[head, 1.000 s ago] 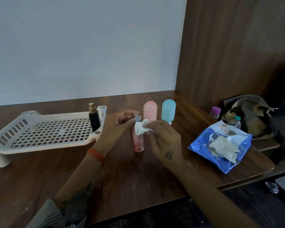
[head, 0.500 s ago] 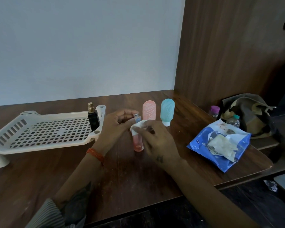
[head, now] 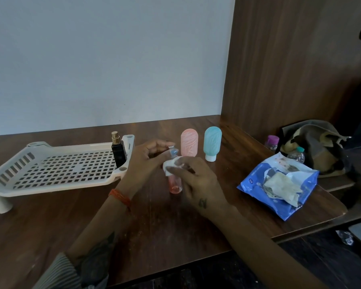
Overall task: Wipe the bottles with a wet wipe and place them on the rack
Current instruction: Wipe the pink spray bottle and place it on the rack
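While the small clear bottle of pink liquid (head: 175, 183) stood upright on the brown wooden table (head: 175, 226), the left hand (head: 146, 161) pinched its top; the right hand (head: 196, 182) pressed a crumpled white wet wipe (head: 170, 165) against its upper body, fingers curled round the wipe.

- The left hand (head: 143, 163) wore an orange thread band (head: 120, 197) at the wrist.
- A striped grey sleeve (head: 58, 274) covered the forearm.
- The right hand (head: 198, 184) bore a small dark tattoo (head: 202, 202).

Rack (head: 56, 174) lies left on the table (head: 175, 226), wipes pack (head: 279, 184) right.
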`<state>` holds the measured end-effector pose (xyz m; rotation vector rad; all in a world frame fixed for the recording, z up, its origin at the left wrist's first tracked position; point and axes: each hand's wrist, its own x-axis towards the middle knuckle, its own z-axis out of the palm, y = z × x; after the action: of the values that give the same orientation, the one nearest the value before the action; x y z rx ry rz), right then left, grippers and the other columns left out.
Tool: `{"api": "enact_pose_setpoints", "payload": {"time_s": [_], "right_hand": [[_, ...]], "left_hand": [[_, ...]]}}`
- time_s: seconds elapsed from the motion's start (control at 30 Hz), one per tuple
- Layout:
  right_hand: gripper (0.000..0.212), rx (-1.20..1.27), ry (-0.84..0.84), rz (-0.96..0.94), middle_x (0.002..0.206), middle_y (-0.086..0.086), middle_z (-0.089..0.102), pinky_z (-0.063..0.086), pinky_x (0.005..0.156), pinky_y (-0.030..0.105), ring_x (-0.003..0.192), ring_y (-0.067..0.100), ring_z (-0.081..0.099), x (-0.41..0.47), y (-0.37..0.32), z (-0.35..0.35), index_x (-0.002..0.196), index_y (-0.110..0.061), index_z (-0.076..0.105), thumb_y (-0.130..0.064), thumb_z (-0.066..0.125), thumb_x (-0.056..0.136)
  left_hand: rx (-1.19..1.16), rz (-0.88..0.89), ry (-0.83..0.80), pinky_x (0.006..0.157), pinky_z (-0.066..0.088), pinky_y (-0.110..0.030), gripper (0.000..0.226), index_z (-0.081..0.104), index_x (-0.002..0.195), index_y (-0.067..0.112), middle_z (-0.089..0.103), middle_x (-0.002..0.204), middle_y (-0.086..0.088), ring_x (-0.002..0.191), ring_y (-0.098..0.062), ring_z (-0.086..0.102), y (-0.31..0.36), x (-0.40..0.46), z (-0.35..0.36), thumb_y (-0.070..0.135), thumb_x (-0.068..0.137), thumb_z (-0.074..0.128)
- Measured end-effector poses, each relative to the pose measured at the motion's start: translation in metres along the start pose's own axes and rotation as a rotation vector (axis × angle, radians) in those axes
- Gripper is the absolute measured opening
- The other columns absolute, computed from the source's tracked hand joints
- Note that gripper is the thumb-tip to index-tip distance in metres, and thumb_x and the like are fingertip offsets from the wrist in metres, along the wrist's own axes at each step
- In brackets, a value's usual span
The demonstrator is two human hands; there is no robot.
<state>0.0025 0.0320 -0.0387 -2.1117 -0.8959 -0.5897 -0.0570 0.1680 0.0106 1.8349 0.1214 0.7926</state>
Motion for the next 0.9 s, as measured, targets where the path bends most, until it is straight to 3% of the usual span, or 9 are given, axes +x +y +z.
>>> {"api": "enact_pose_setpoints", "payload": {"time_s": [0.07,0.17,0.23,0.3,0.47,0.63,0.73,0.83,0.9], "right_hand": [[0.032,0.123,-0.040,-0.424,0.099,0.012,0.067,0.051,0.082,0.032,0.090,0.023,0.063,0.003,0.001,-0.005,0.100,-0.006,0.069,0.001,0.074,0.069],[0.021,0.254,0.034,-0.350,0.098,0.009,0.063,0.040,0.082,0.018,0.093,0.011,0.052,0.009,0.004,-0.025,0.100,-0.010,0.069,-0.009,0.055,0.084],[0.026,0.215,-0.055,-0.356,0.096,0.009,0.064,0.038,0.082,0.007,0.090,-0.002,0.049,0.011,-0.004,-0.022,0.098,-0.007,0.068,-0.024,0.050,0.092],[0.018,0.126,-0.093,-0.417,0.093,0.013,0.066,0.041,0.083,0.013,0.088,0.002,0.056,0.009,-0.005,-0.014,0.100,-0.008,0.067,-0.014,0.061,0.084],[0.022,0.119,0.126,-0.407,0.094,0.014,0.067,0.042,0.088,0.016,0.088,0.017,0.061,0.008,0.006,-0.014,0.101,-0.006,0.070,-0.008,0.064,0.080],[0.030,0.004,-0.178,-0.537,0.096,0.010,0.067,0.050,0.081,0.028,0.088,0.023,0.061,0.003,0.005,-0.019,0.097,-0.008,0.071,-0.004,0.074,0.068],[0.027,0.011,-0.175,-0.544,0.092,0.010,0.067,0.053,0.077,0.032,0.085,0.024,0.062,0.003,0.004,-0.021,0.093,-0.007,0.072,-0.005,0.075,0.067],[0.022,0.050,-0.104,-0.533,0.093,0.008,0.067,0.049,0.082,0.025,0.086,0.020,0.061,0.000,0.003,-0.022,0.096,-0.008,0.072,-0.013,0.060,0.078],[0.021,0.017,-0.223,-0.575,0.092,0.008,0.067,0.052,0.077,0.028,0.086,0.021,0.060,0.000,0.003,-0.022,0.094,-0.009,0.072,-0.014,0.060,0.077]], "left_hand": [[-0.006,-0.013,-0.001,0.069,0.053,-0.014,0.022,0.067,0.104,0.004,0.072,0.099,0.002,0.087,-0.007,0.069,-0.001,0.000,0.000,0.006,0.082,0.066],[0.010,-0.001,-0.010,0.067,0.051,-0.011,0.019,0.067,0.102,0.006,0.073,0.087,0.014,0.085,-0.001,0.068,-0.001,0.001,-0.001,0.004,0.083,0.065],[0.015,0.007,-0.006,0.066,0.051,-0.011,0.019,0.068,0.102,0.006,0.072,0.089,0.011,0.084,-0.001,0.068,-0.001,0.001,0.000,0.005,0.083,0.065],[-0.002,0.006,0.003,0.068,0.053,-0.014,0.020,0.068,0.102,0.004,0.072,0.097,0.002,0.085,-0.006,0.069,-0.002,0.002,0.000,0.005,0.082,0.066],[0.015,0.005,0.009,0.072,0.054,-0.017,0.019,0.068,0.101,0.005,0.071,0.098,0.002,0.087,-0.005,0.068,-0.002,0.001,-0.001,0.006,0.082,0.066],[-0.048,-0.041,-0.001,0.064,0.057,-0.022,0.022,0.066,0.105,0.003,0.072,0.099,-0.006,0.085,-0.016,0.070,-0.003,0.000,0.001,0.006,0.083,0.065],[-0.025,-0.037,0.013,0.066,0.058,-0.025,0.023,0.065,0.106,0.002,0.072,0.100,-0.009,0.086,-0.018,0.070,-0.002,0.000,0.000,0.007,0.083,0.065],[-0.038,-0.042,0.023,0.067,0.058,-0.025,0.023,0.066,0.106,0.004,0.072,0.099,-0.010,0.087,-0.019,0.070,-0.002,0.000,0.000,0.008,0.083,0.066],[-0.033,-0.050,0.025,0.066,0.058,-0.025,0.021,0.066,0.105,0.007,0.072,0.100,-0.008,0.088,-0.017,0.070,-0.003,0.000,0.000,0.008,0.084,0.065]]}}
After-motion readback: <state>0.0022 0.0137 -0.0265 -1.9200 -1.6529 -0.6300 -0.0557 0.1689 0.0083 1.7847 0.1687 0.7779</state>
